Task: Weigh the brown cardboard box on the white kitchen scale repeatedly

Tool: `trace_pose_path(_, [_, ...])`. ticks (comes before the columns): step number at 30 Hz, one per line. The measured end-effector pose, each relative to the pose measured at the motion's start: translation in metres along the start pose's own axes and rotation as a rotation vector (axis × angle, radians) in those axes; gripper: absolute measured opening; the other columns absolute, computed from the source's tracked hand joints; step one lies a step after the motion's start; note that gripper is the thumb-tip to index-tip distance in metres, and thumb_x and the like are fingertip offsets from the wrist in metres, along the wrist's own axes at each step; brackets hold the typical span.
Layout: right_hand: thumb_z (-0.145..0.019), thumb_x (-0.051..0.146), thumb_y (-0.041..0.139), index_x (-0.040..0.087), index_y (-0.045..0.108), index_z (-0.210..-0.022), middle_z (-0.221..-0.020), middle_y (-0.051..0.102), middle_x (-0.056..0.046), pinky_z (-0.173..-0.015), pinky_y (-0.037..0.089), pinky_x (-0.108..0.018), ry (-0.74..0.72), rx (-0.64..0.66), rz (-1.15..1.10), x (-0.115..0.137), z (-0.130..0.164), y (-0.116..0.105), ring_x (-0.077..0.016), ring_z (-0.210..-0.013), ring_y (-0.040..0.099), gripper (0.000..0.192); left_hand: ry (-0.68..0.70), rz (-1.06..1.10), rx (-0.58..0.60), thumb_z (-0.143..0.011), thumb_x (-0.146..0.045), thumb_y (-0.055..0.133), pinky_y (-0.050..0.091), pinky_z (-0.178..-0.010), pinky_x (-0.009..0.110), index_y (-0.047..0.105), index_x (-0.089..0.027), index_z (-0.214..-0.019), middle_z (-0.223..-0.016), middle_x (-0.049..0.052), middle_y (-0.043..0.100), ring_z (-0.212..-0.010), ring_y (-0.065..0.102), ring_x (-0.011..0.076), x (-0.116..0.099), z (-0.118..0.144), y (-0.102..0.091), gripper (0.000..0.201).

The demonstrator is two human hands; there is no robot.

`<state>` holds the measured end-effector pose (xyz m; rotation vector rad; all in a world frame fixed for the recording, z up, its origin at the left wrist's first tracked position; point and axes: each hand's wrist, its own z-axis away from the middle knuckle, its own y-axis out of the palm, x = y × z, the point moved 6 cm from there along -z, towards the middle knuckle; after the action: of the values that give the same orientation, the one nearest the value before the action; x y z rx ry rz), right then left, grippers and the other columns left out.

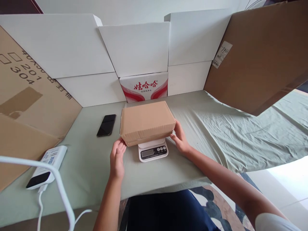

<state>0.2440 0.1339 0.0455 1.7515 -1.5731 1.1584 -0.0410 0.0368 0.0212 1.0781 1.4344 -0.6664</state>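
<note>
One plain brown cardboard box (147, 122), rectangular, closed, frame centre, sits on one white scale (153, 150). My left hand (117, 158) and right hand (180, 138), fingers open, apparently touch box sides. One glossy black phone (106, 125) left on cloth-covered desk (101, 166).

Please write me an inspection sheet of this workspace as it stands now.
Surface: table under a wrinkled pale green cloth.
Job's things: closed brown cardboard box resting on a small white scale.
Clutter: black phone lying flat left of the box; white power bank near the left edge.
Hands: left hand and right hand open, fingertips at the box's lower corners.
Cables: white cable leaving the power bank.
Surroundings: white cartons, a red-printed carton and brown cardboard sheets walling the table.
</note>
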Motion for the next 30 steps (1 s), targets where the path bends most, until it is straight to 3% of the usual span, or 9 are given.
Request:
trace_pose_path(7, [-0.092,0.062,0.055,0.033,0.037,-0.148,-0.149,0.047,-0.010,-0.114,0.043,-0.055,0.003,-0.011,-0.015,-0.001,0.000,-0.001,-0.0329,-0.139,0.046,0.066,0.014,-0.002,0.008,-0.083,-0.072,0.057,0.036,-0.117,0.053,0.062,-0.020,-0.134,-0.141,0.018,0.062,-0.136,0.055,0.0361,0.001,0.002,-0.002,0.073])
trace_pose_path(14, [-0.093,0.062,0.050,0.037,0.034,-0.151,-0.155,0.042,-0.007,-0.115,0.042,-0.056,-0.014,-0.145,0.008,0.000,-0.001,-0.013,-0.0329,-0.141,0.044,0.065,0.064,0.006,-0.120,-0.087,-0.067,0.054,0.036,-0.118,0.049,0.063,-0.023,-0.134,-0.147,0.015,0.059,-0.140,0.051,0.0327,-0.003,0.000,-0.010,0.065])
trace_pose_path(21, [-0.094,0.061,0.051,0.035,0.038,-0.149,-0.154,0.046,-0.007,-0.116,0.041,-0.055,-0.007,-0.021,-0.024,0.004,0.000,-0.003,-0.0328,-0.141,0.045,0.062,-0.033,-0.041,-0.102,-0.080,-0.076,0.055,0.038,-0.116,0.053,0.065,-0.019,-0.133,-0.140,0.020,0.063,-0.136,0.055,0.0357,0.012,-0.002,-0.011,0.078])
trace_pose_path(30, [-0.092,0.063,0.051,0.035,0.039,-0.147,-0.151,0.045,-0.009,-0.112,0.043,-0.056,0.010,-0.064,0.001,0.004,0.001,-0.004,-0.0337,-0.138,0.045,0.063,-0.013,-0.034,-0.093,-0.082,-0.076,0.053,0.038,-0.116,0.052,0.067,-0.020,-0.132,-0.140,0.020,0.063,-0.136,0.055,0.0355,0.012,-0.002,-0.013,0.077])
